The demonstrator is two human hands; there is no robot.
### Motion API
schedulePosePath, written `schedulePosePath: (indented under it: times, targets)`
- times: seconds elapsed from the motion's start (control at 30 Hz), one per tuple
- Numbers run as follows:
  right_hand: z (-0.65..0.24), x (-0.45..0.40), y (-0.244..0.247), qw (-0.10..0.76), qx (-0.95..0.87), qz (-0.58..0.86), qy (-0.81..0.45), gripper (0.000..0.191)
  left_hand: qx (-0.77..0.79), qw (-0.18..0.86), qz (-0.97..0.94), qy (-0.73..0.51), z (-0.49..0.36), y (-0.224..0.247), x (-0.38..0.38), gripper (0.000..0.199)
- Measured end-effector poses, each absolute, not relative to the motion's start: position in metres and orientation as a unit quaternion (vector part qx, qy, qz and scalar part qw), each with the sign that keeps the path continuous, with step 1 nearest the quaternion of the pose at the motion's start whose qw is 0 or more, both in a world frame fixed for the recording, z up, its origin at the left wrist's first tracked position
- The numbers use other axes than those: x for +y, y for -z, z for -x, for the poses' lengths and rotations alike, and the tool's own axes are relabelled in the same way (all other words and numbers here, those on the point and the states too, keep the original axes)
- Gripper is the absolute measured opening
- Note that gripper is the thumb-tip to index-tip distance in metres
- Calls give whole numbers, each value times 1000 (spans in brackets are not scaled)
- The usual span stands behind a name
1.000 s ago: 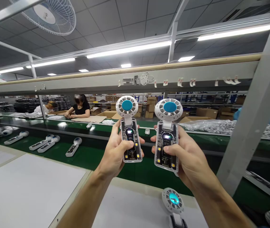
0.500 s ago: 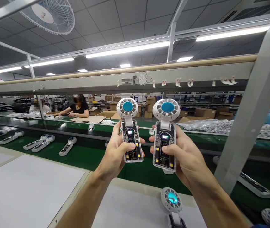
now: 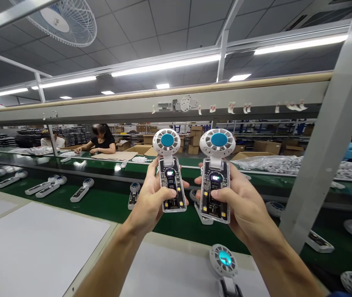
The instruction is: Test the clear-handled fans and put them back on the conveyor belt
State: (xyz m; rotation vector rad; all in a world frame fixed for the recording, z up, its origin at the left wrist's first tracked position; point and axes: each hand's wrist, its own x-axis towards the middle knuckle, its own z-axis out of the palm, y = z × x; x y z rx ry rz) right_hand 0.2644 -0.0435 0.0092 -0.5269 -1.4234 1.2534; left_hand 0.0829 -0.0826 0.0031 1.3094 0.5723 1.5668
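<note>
Head view shows my left hand (image 3: 154, 192) gripping one small fan (image 3: 171, 181) and my right hand (image 3: 240, 198) gripping another fan (image 3: 215, 181), both upright side by side above the green belt (image 3: 108, 206), thumbs pressed on their clear fronts. Just below them, a third fan (image 3: 224, 260) with a glowing blue centre rests on the white counter (image 3: 166, 272)

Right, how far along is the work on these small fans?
Nothing is surely done, though the table fan on the white table already glows blue at its centre. In hand: the left hand holds one fan and the right hand another fan, displays lit, thumbs on their fronts. Possibly left: the belt fans lying on the green belt; whether they have been handled, I can't tell.
</note>
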Motion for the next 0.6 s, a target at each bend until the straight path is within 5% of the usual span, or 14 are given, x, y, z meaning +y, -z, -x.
schedulePosePath:
  times: [0.37,0.6]
  targets:
    - [-265,-52,-15,572,-575,237,-534,68,239,477,-530,-659,-85,-5,-82,91]
    - [-274,-29,-8,611,-538,234,-532,33,218,482,-542,-652,-83,-3,-80,81]
